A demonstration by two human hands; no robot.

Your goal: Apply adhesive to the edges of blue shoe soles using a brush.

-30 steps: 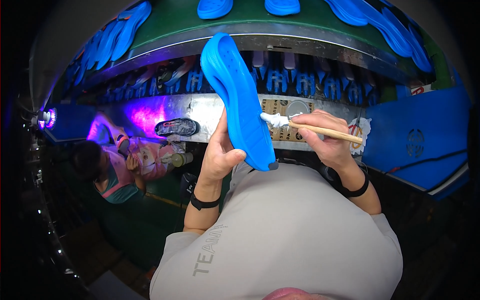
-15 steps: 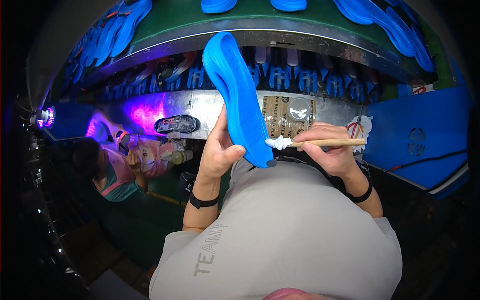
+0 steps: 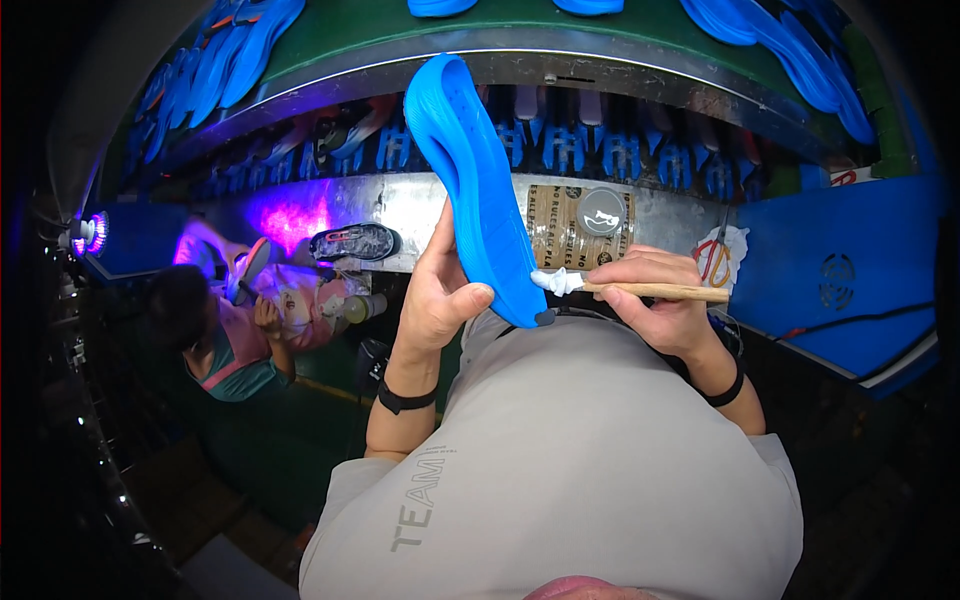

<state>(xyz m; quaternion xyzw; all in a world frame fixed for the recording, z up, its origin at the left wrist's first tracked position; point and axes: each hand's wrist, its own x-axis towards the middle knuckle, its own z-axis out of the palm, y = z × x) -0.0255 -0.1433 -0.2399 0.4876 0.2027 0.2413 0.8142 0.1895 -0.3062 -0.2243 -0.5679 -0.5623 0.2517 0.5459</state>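
My left hand (image 3: 440, 295) is closed on a blue shoe sole (image 3: 475, 190), its thumb over the near left edge. The sole stands tilted, with a small dark patch at its near tip. In my right hand (image 3: 655, 295) is a wooden stick (image 3: 690, 292) with white cloth (image 3: 557, 282) wrapped round its end. That cloth end touches the sole's right edge, close to the tip. My palm side and some of the left fingers are hidden behind the sole.
Beyond my hands runs a metal ledge (image 3: 670, 215) with brown printed paper, a round container (image 3: 603, 212), scissors (image 3: 712, 258) on white cloth and a dark shoe (image 3: 353, 242). Blue soles lie on the green conveyor (image 3: 520, 28). A co-worker (image 3: 240, 330) sits at the left, holding a shoe.
The sole and the cloth-wrapped stick end have shifted very slightly upward, staying in contact. Soles on the conveyor have moved a little right. The co-worker's shoe has turned.
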